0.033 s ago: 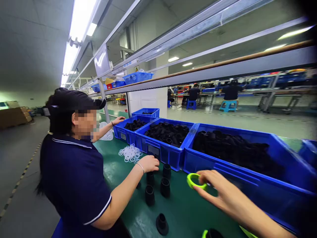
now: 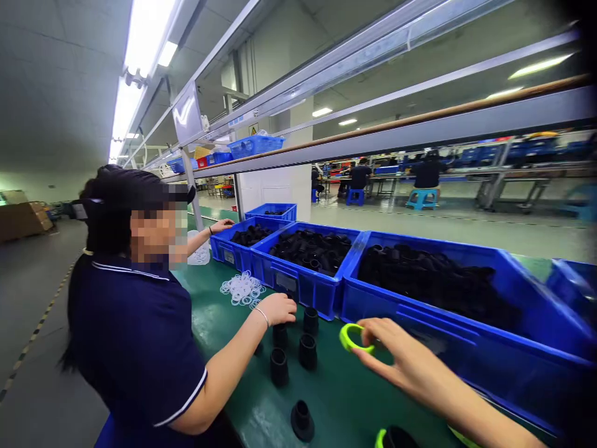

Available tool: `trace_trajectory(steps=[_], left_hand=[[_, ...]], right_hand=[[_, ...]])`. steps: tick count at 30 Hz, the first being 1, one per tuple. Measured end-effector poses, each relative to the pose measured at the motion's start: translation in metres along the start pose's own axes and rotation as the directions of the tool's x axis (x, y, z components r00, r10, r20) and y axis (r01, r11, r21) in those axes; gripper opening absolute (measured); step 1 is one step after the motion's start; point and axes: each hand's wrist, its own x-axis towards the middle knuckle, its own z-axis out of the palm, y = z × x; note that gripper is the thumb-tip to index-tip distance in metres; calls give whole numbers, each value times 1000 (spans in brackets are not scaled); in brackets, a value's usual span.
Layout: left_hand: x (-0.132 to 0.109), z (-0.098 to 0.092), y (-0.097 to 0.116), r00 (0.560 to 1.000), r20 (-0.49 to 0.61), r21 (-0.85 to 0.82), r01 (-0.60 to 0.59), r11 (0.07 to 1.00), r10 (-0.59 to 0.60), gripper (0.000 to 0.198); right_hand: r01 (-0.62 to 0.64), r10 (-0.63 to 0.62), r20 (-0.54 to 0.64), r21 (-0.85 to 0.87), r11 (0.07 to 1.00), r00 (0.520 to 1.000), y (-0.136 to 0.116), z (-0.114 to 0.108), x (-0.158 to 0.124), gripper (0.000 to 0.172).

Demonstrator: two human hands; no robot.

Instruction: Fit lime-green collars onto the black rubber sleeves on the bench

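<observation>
Beside the blue bin (image 2: 420,317), right hand (image 2: 401,361) pinching green ring (image 2: 351,339).

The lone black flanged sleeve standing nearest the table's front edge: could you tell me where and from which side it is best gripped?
Grip the black sleeve by its narrower upper neck, coming straight down from above. It stands upright on its flared base on the green table, open end up, so the neck probably offers two opposing sides for fingertips, while the wide flange sits flat on the surface. It stands apart from the other sleeves, leaving room around it.
</observation>
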Motion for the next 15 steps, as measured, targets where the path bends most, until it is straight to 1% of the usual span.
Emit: trace_trajectory(steps=[2,4,5,7,8,10,12,15], left_hand=[[-8,-3,4,1000,-9,-129,0,992,-1,34],[-15,-14,5,998,-57,-226,-3,974,-10,28],[-17,-21,3,994,-101,-253,7,967,-34,26],[-21,-36,-6,970,-190,-297,90,951,-151,23],[-23,-43,-12,950,-217,-317,150,936,-226,23],[-25,-52,-26,905,-244,-337,258,905,-349,31],[-24,-54,-41,870,-268,-323,324,889,-414,43],[-17,-49,-60,814,-331,-288,395,872,-477,54]], right_hand=[[9,-6,101,-29,1000,995,-18,12,13,17],[21,-7,186,-75,997,982,-34,23,26,7],[29,-7,223,-98,995,975,-40,28,33,5],[44,-4,284,-133,990,959,-47,40,46,9],[49,1,314,-150,987,949,-48,47,52,11],[58,20,381,-193,980,924,-46,60,62,10],[65,49,438,-241,968,898,-39,74,67,8],[75,90,492,-305,949,866,-21,92,69,10]])
